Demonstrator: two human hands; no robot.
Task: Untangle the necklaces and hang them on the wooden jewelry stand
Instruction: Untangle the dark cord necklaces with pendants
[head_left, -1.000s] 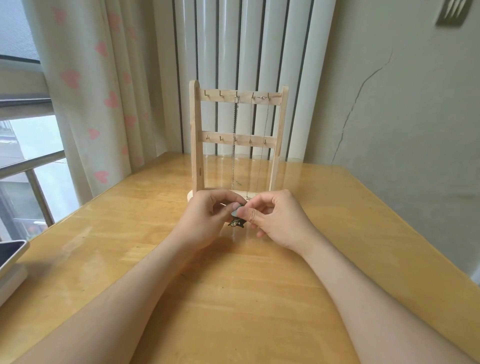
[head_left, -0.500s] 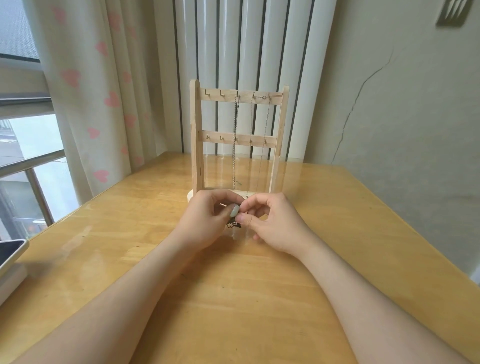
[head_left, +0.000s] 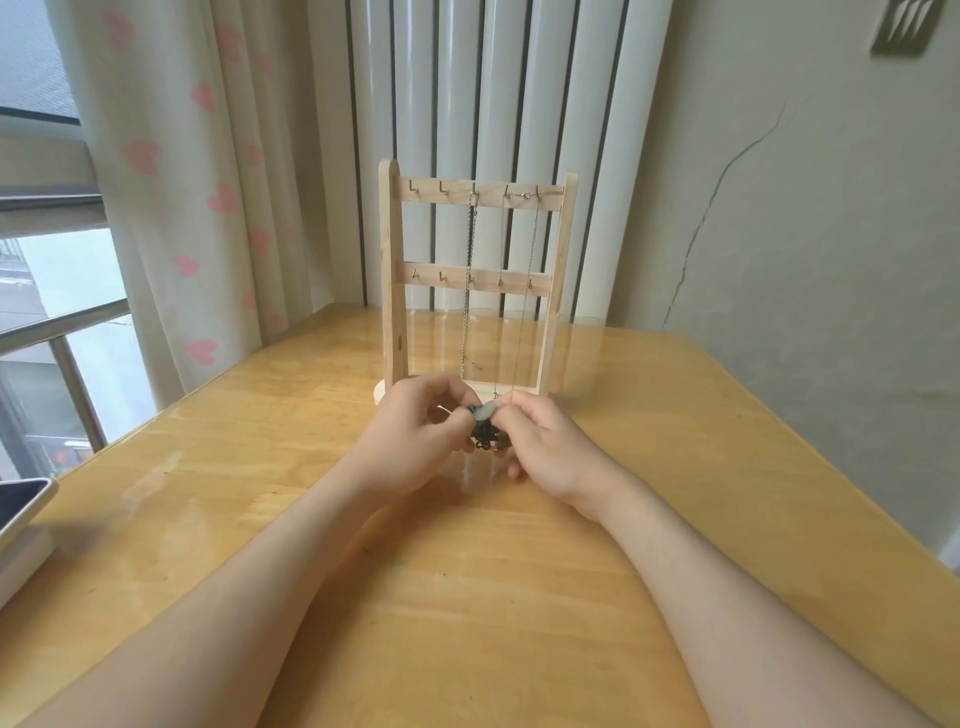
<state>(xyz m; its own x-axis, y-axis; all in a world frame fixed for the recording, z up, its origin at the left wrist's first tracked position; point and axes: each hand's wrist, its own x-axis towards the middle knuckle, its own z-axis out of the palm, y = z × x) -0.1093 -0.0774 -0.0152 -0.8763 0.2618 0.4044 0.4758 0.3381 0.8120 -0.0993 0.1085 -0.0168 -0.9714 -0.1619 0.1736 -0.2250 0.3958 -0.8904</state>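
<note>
A wooden jewelry stand with two rows of small hooks is upright at the far middle of the table. A silver chain necklace hangs from a top hook, and a thinner chain hangs from hooks to its right. Just in front of the stand's base, my left hand and my right hand meet fingertip to fingertip. Together they pinch a pale green pendant with a dark tangled cord bunched beneath it. The cord's full length is hidden between my fingers.
The wooden table runs out to an edge on the right. A tablet on a white box lies at the left edge. Behind are a curtain with pink hearts, a window and a white radiator.
My hands have stayed in front of the stand and closed in a little; the fingers shifted their pinch on the pendant, and more of the dark cord shows beneath it.
</note>
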